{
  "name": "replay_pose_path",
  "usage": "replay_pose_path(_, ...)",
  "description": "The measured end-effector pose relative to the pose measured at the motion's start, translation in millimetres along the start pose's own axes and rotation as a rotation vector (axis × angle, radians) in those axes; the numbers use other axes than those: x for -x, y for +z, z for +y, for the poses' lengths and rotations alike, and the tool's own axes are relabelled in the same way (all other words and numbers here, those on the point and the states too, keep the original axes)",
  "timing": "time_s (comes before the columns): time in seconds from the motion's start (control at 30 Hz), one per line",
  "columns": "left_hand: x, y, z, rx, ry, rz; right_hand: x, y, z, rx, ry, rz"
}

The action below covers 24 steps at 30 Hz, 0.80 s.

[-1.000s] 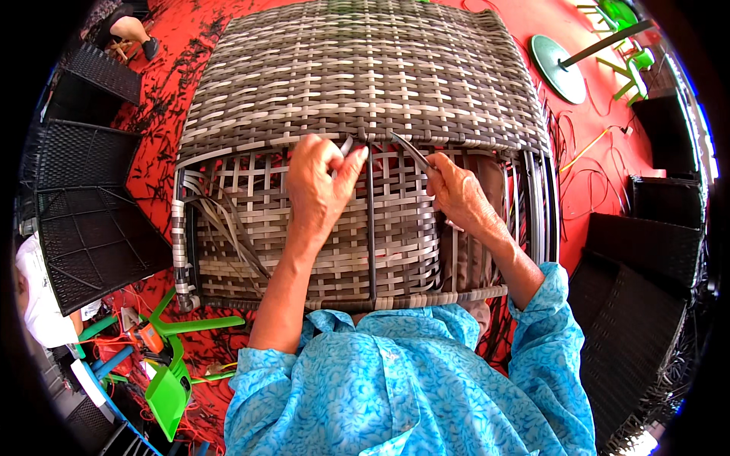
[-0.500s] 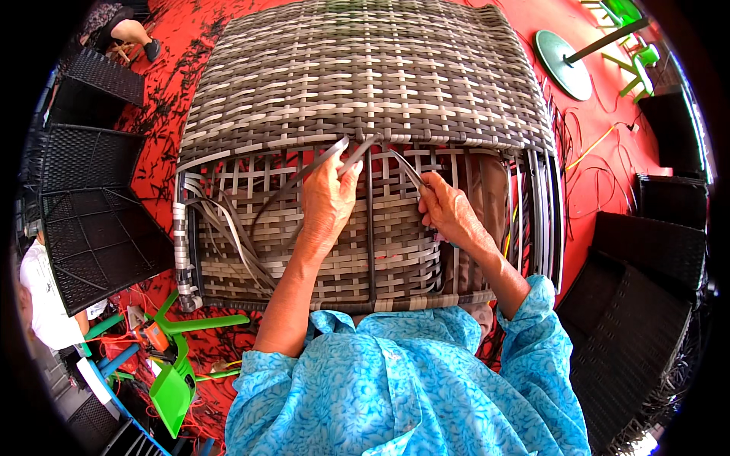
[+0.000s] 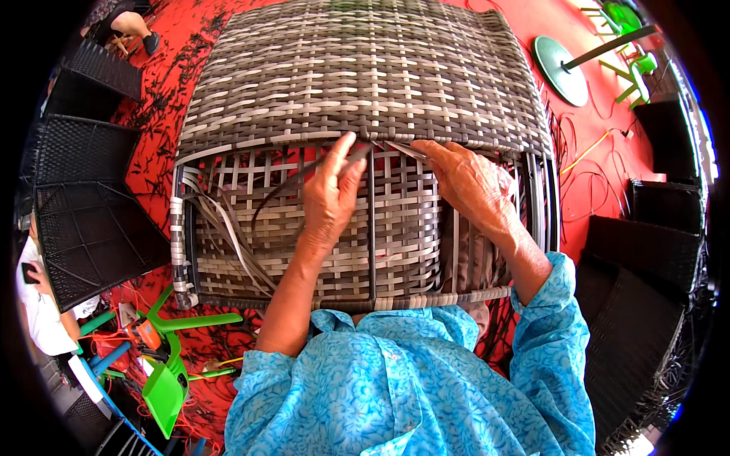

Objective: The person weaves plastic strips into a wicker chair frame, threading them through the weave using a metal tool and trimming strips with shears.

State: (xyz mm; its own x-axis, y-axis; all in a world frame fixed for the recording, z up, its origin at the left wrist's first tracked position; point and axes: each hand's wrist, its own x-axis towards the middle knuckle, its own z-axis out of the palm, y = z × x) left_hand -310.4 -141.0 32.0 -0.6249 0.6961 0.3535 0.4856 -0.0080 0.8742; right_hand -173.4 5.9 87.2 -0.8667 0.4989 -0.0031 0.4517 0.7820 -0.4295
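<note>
A large piece of woven furniture in grey-brown flat wicker [image 3: 365,83] lies before me, its open frame side facing me. My left hand [image 3: 328,199] is closed, with a flat grey wicker strip [image 3: 356,156] between thumb and index finger. That index fingertip reaches the woven edge. On the right, my right hand [image 3: 475,190] is palm down with its fingers at the same edge, pinching the end of a light strip [image 3: 403,150]. Its thumb is mostly hidden. A dark upright bar [image 3: 372,228] runs between my hands. Loose strips [image 3: 236,232] hang inside the frame at left.
Black woven pieces [image 3: 87,159] line the left, and more black woven pieces [image 3: 642,251] stand at right. A round green base with a pole [image 3: 561,70] is at far right. A green plastic piece [image 3: 165,395] lies lower left. Another person's leg [image 3: 131,24] shows at upper left; scraps litter the red floor.
My right hand has moved up to the woven edge, turning palm down over the strip. My left hand has barely shifted. A person at the left edge now shows a hand with a dark object.
</note>
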Motion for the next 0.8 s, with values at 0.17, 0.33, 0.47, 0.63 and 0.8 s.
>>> replay_pose_path(0.17, -3.1, -28.2, -11.2, 0.010, -0.184, 0.079, -3.9, -5.0, -14.5, 0.033, -0.037, -0.008)
replay_pose_path(0.33, -0.7, -42.2, -14.2, 0.048, -0.249, 0.053, -3.1, -2.8, -30.6, 0.026, -0.071, -0.007)
replay_pose_path(0.47, -14.1, -58.5, -19.8, -0.137, -0.276, -0.091, -3.0, 0.5, -32.1, 0.099, -0.078, -0.088)
replay_pose_path(0.63, -17.6, -65.4, -54.7, -0.160, -0.215, -0.116, 2.5, 9.1, -46.5, 0.187, -0.081, -0.112)
replay_pose_path(0.8, -9.7, -70.0, -58.7, -0.115, -0.199, -0.114, 12.2, 51.8, -36.4, -0.046, -0.073, -0.017)
